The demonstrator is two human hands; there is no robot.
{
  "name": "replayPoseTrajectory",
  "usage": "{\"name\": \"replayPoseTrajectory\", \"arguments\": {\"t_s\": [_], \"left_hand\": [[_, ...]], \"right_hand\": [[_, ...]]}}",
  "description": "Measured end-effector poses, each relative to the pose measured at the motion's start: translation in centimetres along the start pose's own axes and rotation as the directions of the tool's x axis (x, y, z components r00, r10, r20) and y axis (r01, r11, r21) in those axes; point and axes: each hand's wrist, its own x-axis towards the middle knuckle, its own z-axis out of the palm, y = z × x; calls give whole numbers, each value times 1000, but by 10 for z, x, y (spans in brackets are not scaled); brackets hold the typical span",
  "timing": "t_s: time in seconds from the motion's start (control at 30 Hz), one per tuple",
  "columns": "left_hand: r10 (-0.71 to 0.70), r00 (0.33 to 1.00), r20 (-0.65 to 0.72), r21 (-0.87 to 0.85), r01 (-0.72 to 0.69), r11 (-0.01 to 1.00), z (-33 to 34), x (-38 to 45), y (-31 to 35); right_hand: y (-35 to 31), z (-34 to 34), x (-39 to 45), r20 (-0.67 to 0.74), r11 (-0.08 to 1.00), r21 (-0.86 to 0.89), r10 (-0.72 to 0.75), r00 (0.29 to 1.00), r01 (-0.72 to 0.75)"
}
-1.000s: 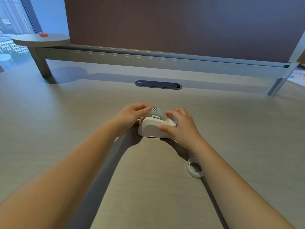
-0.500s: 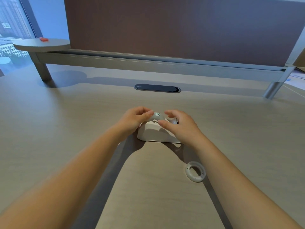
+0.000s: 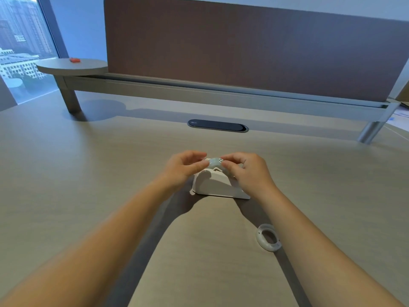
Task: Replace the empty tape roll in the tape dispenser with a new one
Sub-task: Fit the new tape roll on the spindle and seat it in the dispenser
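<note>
Both hands — left hand (image 3: 183, 168), right hand (image 3: 247, 171) — pinching rounded pale tape roll (image 3: 215, 162) above smooth white dispenser (image 3: 213, 185).

My right hand (image 3: 249, 173) covers the far right end of the tape dispenser (image 3: 213, 185), so its cutter is hidden. The pale roll (image 3: 215, 162) between my fingers (image 3: 200, 166) is mostly hidden; its dotted print is too small to read. Can't tell if it's seated. Both forearms are cut off at the bottom edge.

Wood-grain worktop (image 3: 88, 173): white tape dispenser (image 3: 212, 185) at centre, empty tape core (image 3: 268, 237) flat, near right.
</note>
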Motion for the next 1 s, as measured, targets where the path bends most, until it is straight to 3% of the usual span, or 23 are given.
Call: {"name": "replayPoseTrajectory", "arguments": {"t_s": [0.27, 0.47, 0.6, 0.77, 1.0], "left_hand": [[-19, 998, 57, 61, 16, 998, -1, -1, -2], [-36, 998, 59, 103, 30, 994, -1, -2, -3], [-40, 998, 54, 97, 35, 995, -1, -2, -3], [-45, 997, 56, 92, 40, 995, -1, -3, -1], [-54, 996, 70, 82, 49, 995, -1, -4, -1]], "right_hand": [[-2, -6, -2, 19, 948, -280, -155, 988, 154], [-7, -13, 3, 115, 825, -503, -231, 966, 257], [-16, -13, 4, 33, 929, -316, -195, 980, 195], [-21, -8, 6, -24, 1000, -20, -20, 1000, 20], [-26, -3, 21, 6, 975, -32, 222, 975, -222]]}}
